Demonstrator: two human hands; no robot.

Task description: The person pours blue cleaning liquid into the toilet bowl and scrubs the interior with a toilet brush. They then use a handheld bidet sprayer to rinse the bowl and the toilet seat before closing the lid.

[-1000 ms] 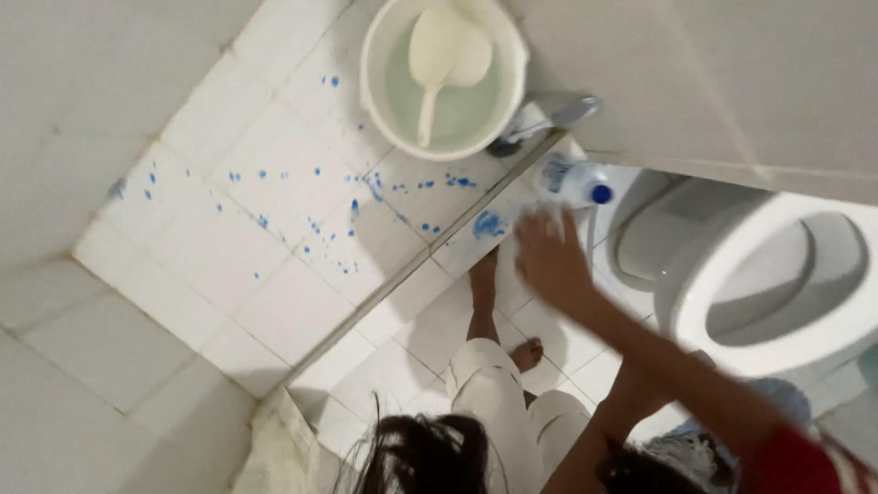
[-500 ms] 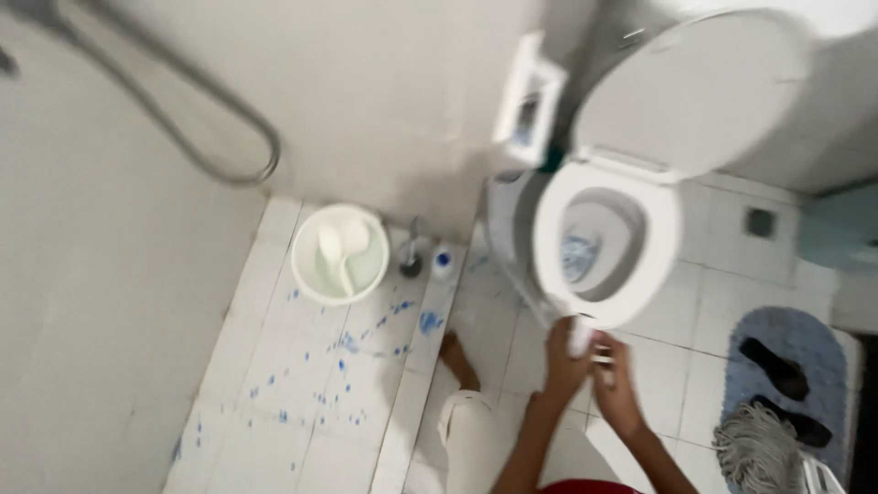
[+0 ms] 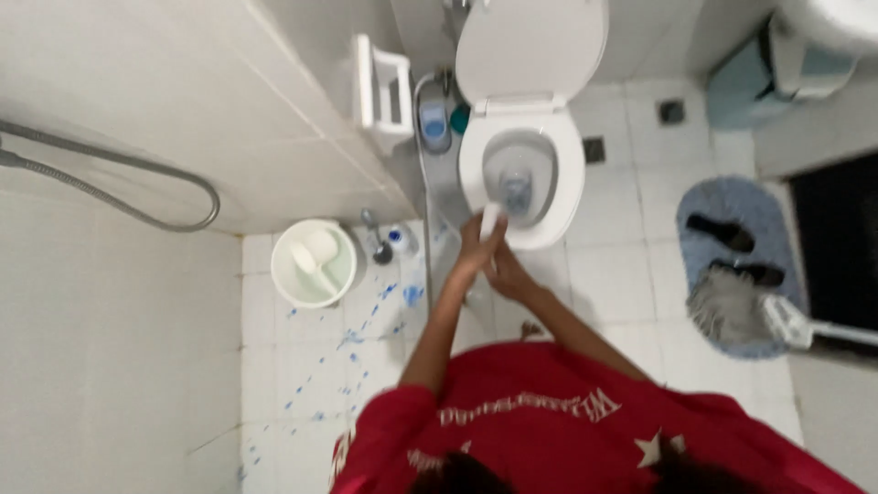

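A white toilet (image 3: 567, 183) stands with its lid up, and a blue-tinted brush head (image 3: 519, 190) is down in the bowl. The white brush handle (image 3: 492, 218) slants from the bowl's front rim into my left hand (image 3: 474, 252), which is closed around it. My right hand (image 3: 508, 276) sits just below and to the right, pressed against the left hand at the handle's lower end. Both arms reach out from my red shirt (image 3: 549, 421).
A white bucket (image 3: 285, 274) with a scoop stands left of the toilet, with small bottles (image 3: 393, 240) beside it. Blue splashes (image 3: 366, 320) dot the floor tiles. A shower hose (image 3: 137, 212) hangs on the left wall. A blue mat (image 3: 732, 197) with black slippers and a mop (image 3: 732, 306) lie to the right.
The view has swung from the splashed floor to the toilet. My hands have come together on the brush handle and moved up to the bowl's front rim.
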